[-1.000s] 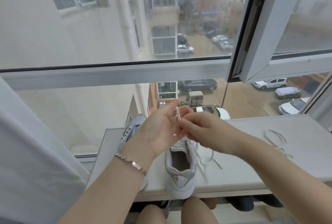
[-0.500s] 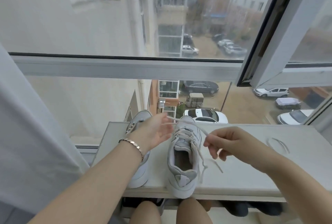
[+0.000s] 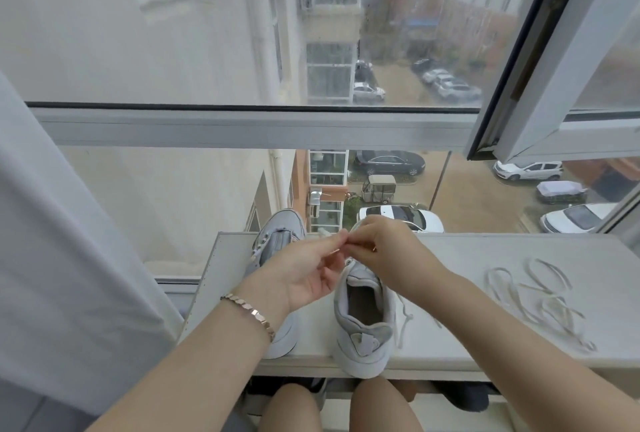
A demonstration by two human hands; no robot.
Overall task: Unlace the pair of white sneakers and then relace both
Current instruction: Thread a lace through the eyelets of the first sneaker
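Two white sneakers stood side by side on the pale window ledge. Each shoe's long axis ran from the near edge of the ledge toward the glass, with the toe pointing at the window and the heel toward the person.

The centre sneaker sat with its heel at the near edge and its opening facing up. Its toe was hidden behind the hands. The outer sneaker stood just beside it on the left, parallel to it. Its toe reached the far edge of the ledge, and the left wrist covered its rear half.

Both hands met above the forward part of the centre sneaker.
- The left hand was turned palm toward the camera. Thumb and forefinger were pressed together on the threaded lace, and the remaining fingers were loosely curled.
- The right hand was turned knuckles up. Its fingers were curled and closed on the same lace, fingertips touching those of the left hand.

A free tail of that lace trailed down the right side of the shoe onto the ledge.

A loose lace lay in open loops on the ledge, well apart to the right. A bracelet circled the left wrist. A grey curtain hung at the left.
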